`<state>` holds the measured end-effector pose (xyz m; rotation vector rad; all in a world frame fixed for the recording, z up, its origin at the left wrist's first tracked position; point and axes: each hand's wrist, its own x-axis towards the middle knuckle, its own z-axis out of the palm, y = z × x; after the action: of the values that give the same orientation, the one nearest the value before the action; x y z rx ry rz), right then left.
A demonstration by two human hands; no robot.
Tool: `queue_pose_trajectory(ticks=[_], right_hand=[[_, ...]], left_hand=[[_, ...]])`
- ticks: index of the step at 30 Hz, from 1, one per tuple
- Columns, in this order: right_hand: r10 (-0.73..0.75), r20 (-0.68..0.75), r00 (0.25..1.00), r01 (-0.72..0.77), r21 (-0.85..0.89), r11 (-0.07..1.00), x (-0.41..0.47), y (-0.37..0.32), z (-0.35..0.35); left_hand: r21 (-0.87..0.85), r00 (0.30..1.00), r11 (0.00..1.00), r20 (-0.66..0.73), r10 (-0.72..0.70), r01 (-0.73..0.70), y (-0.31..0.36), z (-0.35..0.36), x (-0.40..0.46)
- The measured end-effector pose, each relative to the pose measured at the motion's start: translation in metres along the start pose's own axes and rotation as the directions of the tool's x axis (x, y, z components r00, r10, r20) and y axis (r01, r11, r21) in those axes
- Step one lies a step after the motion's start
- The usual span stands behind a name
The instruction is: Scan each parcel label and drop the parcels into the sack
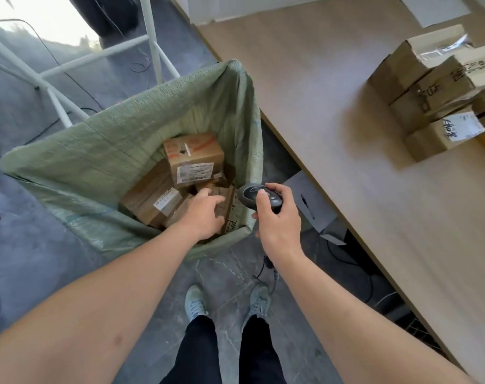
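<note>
Cardboard parcels [441,90] left to scan sit stacked far right on the counter [332,134], nearer the right hand [277,220] gripping the scanner [252,195]; left hand [205,214], fingers loosely spread, hovers over the sack [97,151].

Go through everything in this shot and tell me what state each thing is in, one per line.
Sack: open, holding several parcels.
Parcels in sack: piled, labels showing.
Parcels on table: stacked, not yet in the sack.
Scanner: gripped in the right hand.
Left hand: open over the sack, holding nothing.
</note>
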<state>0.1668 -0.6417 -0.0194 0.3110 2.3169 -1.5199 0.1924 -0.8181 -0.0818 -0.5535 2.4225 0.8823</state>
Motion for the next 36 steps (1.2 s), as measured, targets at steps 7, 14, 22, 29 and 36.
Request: queue_pose_trajectory(ticks=[7, 14, 22, 29, 36], right_hand=[[-0.059, 0.0, 0.998, 0.059, -0.017, 0.998, -0.009, -0.013, -0.002], [-0.112, -0.063, 0.992, 0.113, 0.009, 0.994, -0.035, -0.038, -0.015], [-0.161, -0.193, 0.968, 0.181, 0.092, 0.979, -0.079, -0.078, -0.067], [-0.245, -0.325, 0.913, 0.294, 0.111, 0.949, -0.094, -0.1, -0.147], [-0.29, -0.404, 0.868, 0.353, 0.091, 0.931, -0.1, -0.099, -0.259]], left_hand=[[0.217, 0.991, 0.971, -0.069, 0.112, -0.094, 0.025, -0.023, -0.014], [0.404, 0.974, 0.9, -0.078, 0.212, -0.164, 0.059, -0.058, -0.058], [0.531, 0.924, 0.801, -0.084, 0.374, -0.276, 0.118, -0.096, -0.11], [0.585, 0.829, 0.708, -0.105, 0.549, -0.395, 0.206, -0.102, -0.144], [0.602, 0.757, 0.634, -0.071, 0.649, -0.486, 0.318, -0.067, -0.165]])
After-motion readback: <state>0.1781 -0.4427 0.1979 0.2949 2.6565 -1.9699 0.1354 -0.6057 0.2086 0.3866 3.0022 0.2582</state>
